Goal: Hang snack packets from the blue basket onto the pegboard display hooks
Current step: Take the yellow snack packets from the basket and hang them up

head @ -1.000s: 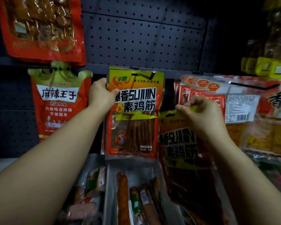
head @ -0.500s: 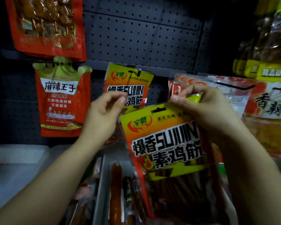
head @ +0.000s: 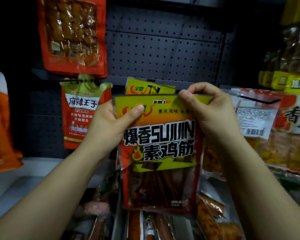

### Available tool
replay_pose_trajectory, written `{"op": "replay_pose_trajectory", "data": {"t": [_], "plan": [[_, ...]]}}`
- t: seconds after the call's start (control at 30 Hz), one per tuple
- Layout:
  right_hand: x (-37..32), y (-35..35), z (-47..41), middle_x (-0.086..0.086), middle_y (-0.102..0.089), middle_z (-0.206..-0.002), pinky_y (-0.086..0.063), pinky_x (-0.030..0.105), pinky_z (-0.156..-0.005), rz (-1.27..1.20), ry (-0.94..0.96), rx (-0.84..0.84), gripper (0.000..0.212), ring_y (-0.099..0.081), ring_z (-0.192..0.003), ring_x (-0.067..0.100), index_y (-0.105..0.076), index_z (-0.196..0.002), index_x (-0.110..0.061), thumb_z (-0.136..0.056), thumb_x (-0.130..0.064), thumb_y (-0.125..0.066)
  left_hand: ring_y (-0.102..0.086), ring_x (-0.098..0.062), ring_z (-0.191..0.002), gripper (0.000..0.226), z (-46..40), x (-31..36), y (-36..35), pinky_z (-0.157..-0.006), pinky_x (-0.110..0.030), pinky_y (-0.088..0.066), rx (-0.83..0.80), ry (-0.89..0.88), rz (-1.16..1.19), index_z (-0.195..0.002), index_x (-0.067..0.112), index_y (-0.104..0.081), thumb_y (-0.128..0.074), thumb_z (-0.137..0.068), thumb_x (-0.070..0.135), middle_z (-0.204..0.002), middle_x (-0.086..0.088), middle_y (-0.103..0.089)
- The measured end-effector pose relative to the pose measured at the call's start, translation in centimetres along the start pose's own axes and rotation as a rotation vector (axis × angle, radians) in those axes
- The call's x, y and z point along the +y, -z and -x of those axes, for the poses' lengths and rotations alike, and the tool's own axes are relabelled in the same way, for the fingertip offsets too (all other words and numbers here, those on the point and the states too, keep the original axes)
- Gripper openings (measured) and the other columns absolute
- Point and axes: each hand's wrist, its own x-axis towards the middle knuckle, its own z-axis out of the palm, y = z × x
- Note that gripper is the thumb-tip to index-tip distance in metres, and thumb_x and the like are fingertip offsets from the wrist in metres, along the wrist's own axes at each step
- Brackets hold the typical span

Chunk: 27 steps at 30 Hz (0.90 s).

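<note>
Two hands of mine hold one packet up before the dark grey perforated metal pegboard [head: 163, 49], which fills the wall behind everything. Largest in front of it is the orange and yellow plastic snack packet with bold black lettering and brown sticks showing through its clear lower window [head: 160, 153]; it stands upright, its top edge just below the black wire hook [head: 156, 87]. Behind that top edge hangs a matching yellow-topped packet [head: 139, 87] on the hook. My left hand [head: 109, 129] has a closed grip on the held packet's upper left corner, thumb pressed across the front over the red logo. My right hand [head: 210, 108] pinches the top edge near the right corner, fingers curled over it.

To the left hangs a red packet with a green crown-shaped top [head: 80, 115], and above it a red packet with a clear window of brown skewers [head: 71, 33]. To the right hang red and clear packets with a barcode label [head: 256, 122]. Below, sausages in clear wrappers [head: 159, 226] lie on the shelf.
</note>
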Motion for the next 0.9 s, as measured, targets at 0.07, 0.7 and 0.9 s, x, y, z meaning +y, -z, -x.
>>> {"op": "replay_pose_trajectory", "data": {"t": [0.07, 0.7, 0.9], "plan": [[-0.3, -0.3, -0.4, -0.014, -0.063, -0.059, -0.045, 0.013, -0.048, -0.001, 0.017, 0.012, 0.018, -0.057, -0.053, -0.004, -0.059, -0.068, -0.024, -0.080, -0.025, -0.073, -0.071, -0.006, -0.074, 0.018, -0.3, 0.6, 0.0, -0.065, -0.017, -0.053, 0.032, -0.033, 0.021, -0.086, 0.018, -0.067, -0.065, -0.072, 0.030, -0.077, 0.012, -0.074], [4.5, -0.7, -0.5, 0.004, -0.075, -0.091, -0.059, 0.042, -0.078, -0.002, -0.290, 0.021, 0.021, -0.073, -0.083, 0.020, -0.064, -0.099, -0.015, -0.083, -0.028, -0.070, -0.069, -0.009, -0.081, 0.005, -4.0, -1.8, 0.1, -0.078, -0.029, -0.054, 0.140, -0.045, -0.292, -0.085, 0.023, -0.067, -0.067, -0.086, 0.019, -0.082, 0.010, -0.072], [8.3, -1.9, -0.7, -0.001, -0.073, -0.092, -0.055, 0.046, -0.088, 0.097, -0.392, 0.138, 0.008, -0.070, -0.090, 0.018, -0.068, -0.093, -0.021, -0.090, -0.027, -0.064, -0.066, -0.018, -0.098, 0.033, -5.1, -5.1, 0.9, -0.091, -0.040, -0.051, 0.068, 0.112, -0.348, -0.111, 0.012, -0.059, -0.072, -0.081, 0.016, -0.106, -0.003, -0.070]]}}
